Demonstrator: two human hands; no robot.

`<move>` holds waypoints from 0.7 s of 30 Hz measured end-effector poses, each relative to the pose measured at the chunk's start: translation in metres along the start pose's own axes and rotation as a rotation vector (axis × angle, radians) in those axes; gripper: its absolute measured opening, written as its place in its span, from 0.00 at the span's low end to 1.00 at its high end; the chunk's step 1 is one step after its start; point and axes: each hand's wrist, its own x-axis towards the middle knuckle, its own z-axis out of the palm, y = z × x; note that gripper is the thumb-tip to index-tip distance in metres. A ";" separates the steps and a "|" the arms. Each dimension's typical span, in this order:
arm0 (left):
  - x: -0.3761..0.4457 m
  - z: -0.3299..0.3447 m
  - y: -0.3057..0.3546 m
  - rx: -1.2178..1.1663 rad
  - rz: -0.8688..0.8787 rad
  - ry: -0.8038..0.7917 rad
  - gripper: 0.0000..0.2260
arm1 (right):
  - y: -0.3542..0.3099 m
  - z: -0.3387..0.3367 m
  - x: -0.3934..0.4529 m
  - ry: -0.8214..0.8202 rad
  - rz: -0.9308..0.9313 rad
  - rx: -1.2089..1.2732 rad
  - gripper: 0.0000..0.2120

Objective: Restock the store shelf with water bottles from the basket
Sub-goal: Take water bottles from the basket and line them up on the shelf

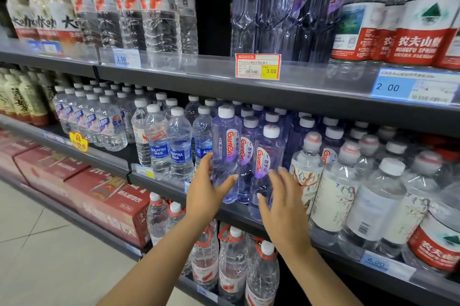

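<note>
now left hand [207, 188] grips purple bottle [226, 153]; right hand [282, 208] spread beside it.

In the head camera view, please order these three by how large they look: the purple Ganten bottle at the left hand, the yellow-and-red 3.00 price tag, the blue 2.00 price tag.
1. Purple clear-plastic Ganten bottle, gripped by the left hand.
2. Blue 2.00 price tag.
3. Yellow-and-red 3.00 price tag.

The blue tag is nearer the frame's stretched edge, so the order of the two tags is unsure.

Two hands [211, 191], three price tags [258, 66] above.
</note>
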 end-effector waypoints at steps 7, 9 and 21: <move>0.000 0.001 0.000 -0.020 -0.008 -0.025 0.34 | 0.018 0.015 -0.004 -0.238 -0.367 -0.323 0.28; -0.001 0.001 -0.002 -0.038 -0.009 -0.020 0.36 | 0.025 0.015 -0.003 -0.249 -0.346 -0.332 0.26; 0.013 0.007 -0.001 -0.042 -0.034 -0.031 0.35 | 0.039 0.020 -0.004 -0.354 -0.358 -0.328 0.25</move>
